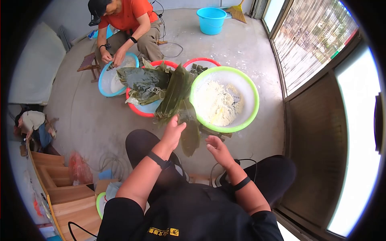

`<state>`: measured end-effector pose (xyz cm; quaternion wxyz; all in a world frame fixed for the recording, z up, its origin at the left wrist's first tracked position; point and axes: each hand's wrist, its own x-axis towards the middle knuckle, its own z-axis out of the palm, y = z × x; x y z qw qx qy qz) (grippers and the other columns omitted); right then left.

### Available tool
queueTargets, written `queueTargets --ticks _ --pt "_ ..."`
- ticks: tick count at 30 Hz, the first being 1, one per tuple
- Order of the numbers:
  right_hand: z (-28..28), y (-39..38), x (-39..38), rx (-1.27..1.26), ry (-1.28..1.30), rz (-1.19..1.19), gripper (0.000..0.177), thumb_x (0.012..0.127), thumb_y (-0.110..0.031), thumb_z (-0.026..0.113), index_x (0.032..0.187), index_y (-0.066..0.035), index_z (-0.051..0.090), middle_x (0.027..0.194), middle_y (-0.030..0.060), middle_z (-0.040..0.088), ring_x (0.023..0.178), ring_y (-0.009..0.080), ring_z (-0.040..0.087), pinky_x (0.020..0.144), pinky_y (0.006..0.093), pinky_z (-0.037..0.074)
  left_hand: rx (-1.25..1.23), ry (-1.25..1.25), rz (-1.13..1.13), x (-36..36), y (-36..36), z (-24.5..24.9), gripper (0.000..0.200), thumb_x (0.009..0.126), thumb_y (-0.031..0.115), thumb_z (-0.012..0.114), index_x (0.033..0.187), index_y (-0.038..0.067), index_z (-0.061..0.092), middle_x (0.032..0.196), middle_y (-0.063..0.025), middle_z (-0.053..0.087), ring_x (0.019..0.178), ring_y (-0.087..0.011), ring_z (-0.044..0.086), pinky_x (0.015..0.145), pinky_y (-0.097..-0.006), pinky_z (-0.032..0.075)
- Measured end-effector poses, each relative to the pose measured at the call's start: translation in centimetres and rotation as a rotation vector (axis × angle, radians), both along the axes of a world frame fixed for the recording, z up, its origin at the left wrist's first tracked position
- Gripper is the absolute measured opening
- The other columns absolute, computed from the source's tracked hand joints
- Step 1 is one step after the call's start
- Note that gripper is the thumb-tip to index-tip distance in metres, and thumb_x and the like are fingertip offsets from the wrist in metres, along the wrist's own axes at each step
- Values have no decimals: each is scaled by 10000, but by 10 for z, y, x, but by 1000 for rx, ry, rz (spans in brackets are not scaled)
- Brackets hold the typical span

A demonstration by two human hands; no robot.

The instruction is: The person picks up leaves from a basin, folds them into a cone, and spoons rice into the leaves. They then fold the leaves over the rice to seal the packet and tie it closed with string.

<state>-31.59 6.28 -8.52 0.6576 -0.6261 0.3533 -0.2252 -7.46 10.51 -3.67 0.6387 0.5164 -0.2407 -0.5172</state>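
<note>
My left hand (173, 133) is closed on the edge of a long, wet green leaf (189, 136), which hangs down over the floor in front of me. To the right of that leaf is my right hand (220, 151), holding nothing, with its thumb apart from slightly bent fingers. Just beyond it stands a green-rimmed white basin (252, 96) with a heap of pale, moist grain (219, 105), perhaps rice. More broad leaves (144, 82) lie piled over a red-rimmed basin (138, 111), with a loop of pale string (155, 91) on top.
Across from me a seated person (134, 20) works with both hands over a blue-rimmed basin (105, 93). Another red-rimmed basin (215, 61) sits behind mine. A blue bucket (211, 25) and a broom (236, 13) are at the back. Wooden steps (76, 201) and another person (36, 124) are at left.
</note>
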Motion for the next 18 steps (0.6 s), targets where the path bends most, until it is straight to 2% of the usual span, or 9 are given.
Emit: queueTargets --ticks 3,4,7,8,11,12,17,18 --pt "54 -12 2 317 -194 42 364 1044 -229 559 1329 -4 536 1236 127 656 1108 194 626 975 342 502 -38 -205 -53 -11 2 14 435 966 -25 510 1400 -19 490 1338 -78 603 1205 -175 569 1047 -311 422" --pt "68 -12 2 302 -191 56 425 1078 -342 478 1324 -3 551 1219 131 667 1116 187 632 970 346 506 -57 -290 -69 -13 3 17 425 968 -21 507 1393 -23 502 1333 -82 610 1204 -174 573 1044 -306 424" --pt "105 -17 0 355 -221 70 492 1092 -408 406 1320 1 559 1204 125 675 1091 197 646 952 359 516 -121 -605 -97 -30 11 58 380 974 -7 504 1350 -30 553 1268 -96 656 1152 -158 608 1006 -299 452" --pt "109 -18 -1 321 -233 96 621 1085 -515 307 1320 -2 566 1203 133 681 1059 214 667 930 358 525 -98 -747 -80 -37 15 78 358 959 -18 506 1301 -5 612 1202 -128 702 1097 -206 666 967 -317 491" --pt "129 -23 -8 491 -269 151 728 1057 -612 254 1330 -13 568 1220 146 681 1033 232 683 907 354 530 -225 -1043 -131 -43 23 107 353 939 -51 501 1249 5 659 1188 -159 707 1111 -245 679 972 -338 511" --pt "133 -23 -10 519 -267 157 750 1047 -635 243 1337 -23 565 1222 148 681 1033 238 686 901 355 531 -265 -985 -154 -48 26 116 394 899 -99 486 1211 22 693 1213 -171 700 1132 -299 677 986 -352 516" --pt "134 -11 -19 657 -293 179 800 1014 -707 220 1363 -69 554 1229 156 682 1052 256 697 870 365 540 -353 -1118 -281 -53 39 112 504 833 -139 466 1243 50 689 1265 -142 685 1162 -321 660 1004 -359 513" --pt "133 -8 -19 651 -288 173 772 1016 -694 252 1371 -75 547 1229 155 682 1053 259 699 865 363 543 -356 -1138 -305 -54 41 112 522 821 -140 466 1250 56 688 1271 -141 682 1167 -328 655 1005 -364 514"
